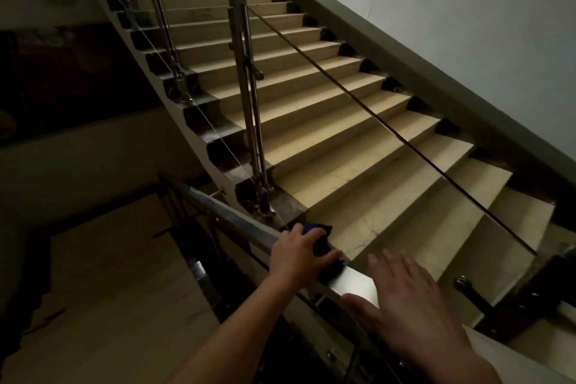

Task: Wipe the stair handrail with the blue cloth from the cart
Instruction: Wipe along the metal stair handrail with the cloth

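Blue cloth (321, 238) mostly hidden under left hand (296, 251).

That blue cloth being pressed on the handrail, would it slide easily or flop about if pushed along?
The blue cloth looks bunched under the left hand, so it is probably soft and floppy. The handrail looks smooth and shiny, so it likely slides easily and might slip off if let go.

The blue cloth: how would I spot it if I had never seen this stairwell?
Start at the beige stone staircase rising toward the upper left, then drop to the flat metal handrail crossing the bottom of the view. The left hand presses a bunched dark blue cloth onto the rail, while the right hand is open with fingers spread. The cloth is the only blue, soft thing among metal and stone.
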